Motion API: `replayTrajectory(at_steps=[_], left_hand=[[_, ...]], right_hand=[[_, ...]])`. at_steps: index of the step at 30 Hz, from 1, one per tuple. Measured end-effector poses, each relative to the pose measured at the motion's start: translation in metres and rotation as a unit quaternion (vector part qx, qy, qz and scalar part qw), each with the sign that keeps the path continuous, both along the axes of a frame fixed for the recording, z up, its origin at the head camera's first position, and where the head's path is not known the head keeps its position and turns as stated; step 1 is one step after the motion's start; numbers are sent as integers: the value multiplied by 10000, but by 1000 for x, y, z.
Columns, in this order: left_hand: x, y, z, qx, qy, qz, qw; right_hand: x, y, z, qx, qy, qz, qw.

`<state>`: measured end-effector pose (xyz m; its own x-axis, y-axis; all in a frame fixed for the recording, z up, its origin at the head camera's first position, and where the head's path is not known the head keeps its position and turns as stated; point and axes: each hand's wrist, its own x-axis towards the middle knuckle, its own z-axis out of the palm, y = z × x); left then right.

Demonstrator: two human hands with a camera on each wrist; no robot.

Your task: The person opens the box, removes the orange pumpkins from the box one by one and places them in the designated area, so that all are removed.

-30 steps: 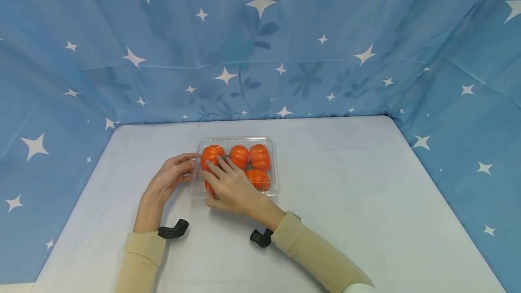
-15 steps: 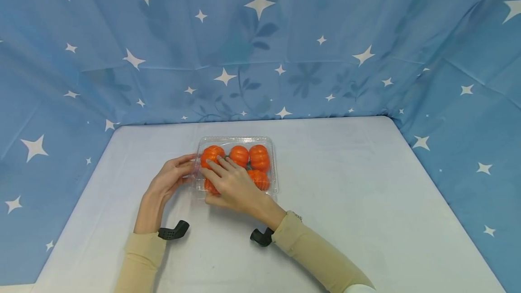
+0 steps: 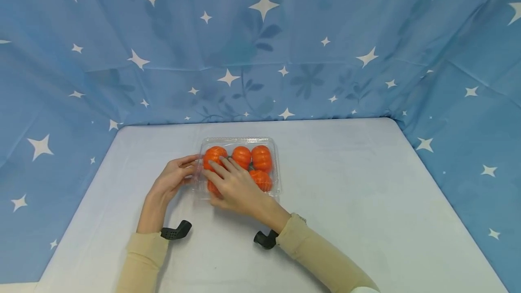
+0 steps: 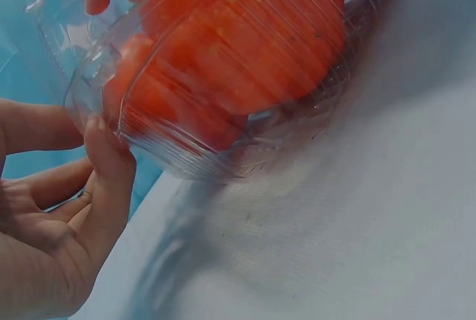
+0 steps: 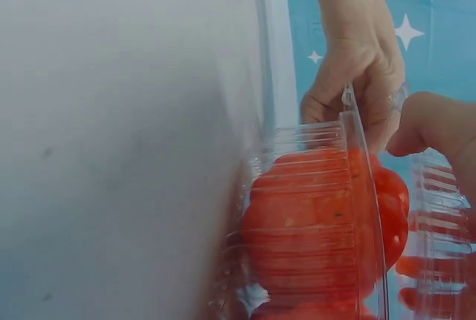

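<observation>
A clear plastic clamshell box (image 3: 278, 171) holds several ribbed orange-red fruits like small pumpkins (image 3: 262, 158). My left hand (image 3: 168, 178) is at the box's left side; in the left wrist view its thumb and forefinger pinch the clear rim (image 4: 123, 115) at a corner. My right hand (image 3: 236, 190) lies across the left part of the box with fingers extended over the pumpkins. Its thumb (image 5: 420, 126) shows in the right wrist view, beside a ribbed clear lid (image 5: 439, 201) that stands apart from the tray's rim. The right hand hides part of the front pumpkins.
The box rests on a white-covered table (image 3: 346, 193), left of its middle. A blue curtain (image 3: 260, 49) with white stars rises behind and at both sides. Black wrist cameras (image 3: 176, 230) stick out from the cuffs above the tabletop.
The whole head view has shifted slightly to the right. Both hands and the box keep nearly the same places relative to each other.
</observation>
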<state>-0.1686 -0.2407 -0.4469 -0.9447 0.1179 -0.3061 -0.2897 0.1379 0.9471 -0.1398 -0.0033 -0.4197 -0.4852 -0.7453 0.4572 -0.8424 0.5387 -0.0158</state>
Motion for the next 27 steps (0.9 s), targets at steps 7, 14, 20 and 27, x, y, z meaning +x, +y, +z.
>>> replayTrajectory(at_steps=[7, 14, 20, 27], left_hand=[[0, 4, 2, -114, 52, 71, 9999], [2, 5, 3, -80, -1, 72, 9999], [2, 4, 3, -111, 18, 58, 9999], [2, 5, 2, -179, 30, 19, 9998]], right_hand=[[2, 11, 2, 513, -359, -35, 9980], [3, 25, 2, 578, -594, 14, 9966], [3, 36, 1, 534, -660, 18, 9964], [4, 48, 0, 592, -645, -79, 9961]])
